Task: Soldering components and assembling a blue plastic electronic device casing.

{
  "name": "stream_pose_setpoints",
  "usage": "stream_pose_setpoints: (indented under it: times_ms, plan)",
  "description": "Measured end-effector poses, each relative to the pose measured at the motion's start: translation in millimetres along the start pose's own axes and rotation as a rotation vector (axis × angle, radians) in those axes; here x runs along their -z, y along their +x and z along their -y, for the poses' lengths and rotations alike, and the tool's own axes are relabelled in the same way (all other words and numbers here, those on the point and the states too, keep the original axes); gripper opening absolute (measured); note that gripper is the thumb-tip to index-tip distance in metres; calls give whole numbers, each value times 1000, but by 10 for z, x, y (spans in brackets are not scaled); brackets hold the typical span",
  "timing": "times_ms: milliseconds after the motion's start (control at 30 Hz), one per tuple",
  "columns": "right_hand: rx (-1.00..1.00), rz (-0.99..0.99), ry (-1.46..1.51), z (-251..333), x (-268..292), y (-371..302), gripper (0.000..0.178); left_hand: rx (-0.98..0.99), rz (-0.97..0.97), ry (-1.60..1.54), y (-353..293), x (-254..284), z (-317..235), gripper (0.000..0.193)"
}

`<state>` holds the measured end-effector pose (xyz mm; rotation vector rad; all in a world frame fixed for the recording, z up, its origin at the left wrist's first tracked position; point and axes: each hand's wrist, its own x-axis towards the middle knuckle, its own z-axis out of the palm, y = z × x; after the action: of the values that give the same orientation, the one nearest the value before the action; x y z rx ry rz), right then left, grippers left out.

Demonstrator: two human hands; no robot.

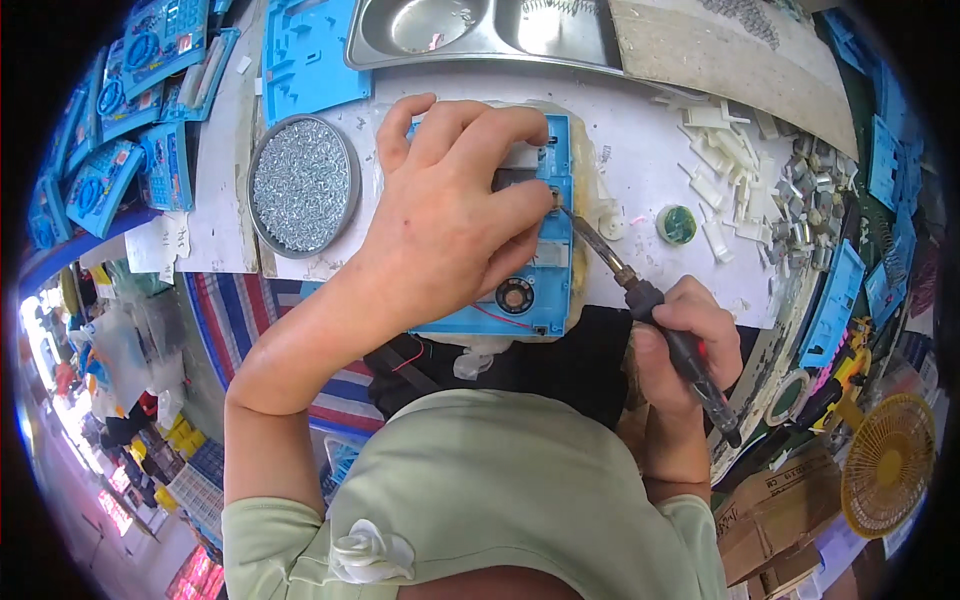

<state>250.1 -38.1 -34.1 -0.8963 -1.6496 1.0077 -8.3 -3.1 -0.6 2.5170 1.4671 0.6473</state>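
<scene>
While the left hand [435, 205] arches over an open blue housing [557, 160], whether its bent fingers pinch anything being unclear, the right hand [712, 328] grasps a soldering iron [648, 300], tip at the housing's right side. The shallow rectangular housing, on a yellowish pad [588, 165], shows a round black speaker [515, 295] and thin red wire [500, 319].

"What colour's that casing [556, 290]?"
"Bright blue. Left of it, silvery metal bits [302, 185] in a grey dish [254, 190], and cloth [245, 305] striped red, white and blue."
"Right of it?"
"White plastic pieces [738, 150]."
</scene>
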Motion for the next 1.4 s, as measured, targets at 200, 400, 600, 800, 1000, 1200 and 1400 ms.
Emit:
stream_pose_setpoints:
  times_ms: [200,400,600,800,1000,1200,1400]
  plan:
    - [-3,-13,-3,-7,-36,-26,29,4,-11,-8,-10,-14,-1,23]
    - [-14,3,4,6,-31,-37,30,5,-26,-13,-19,-35,5,23]
    - [79,38,-71,-18,-58,-22,33,-1,-35,-2,-24,-38,3,23]
    - [230,110,-249,7,-79,-49,41,-2,-29,3,-22,-38,-1,23]
    - [208,96,-229,22,9,-57,44,10,-16,-8,-25,-37,-6,24]
    - [191,77,-204,38,24,-40,44,0,-26,9,-21,-37,-6,23]
    - [185,78,-202,40,7,-38,44,2,-27,22,-17,-36,-16,23]
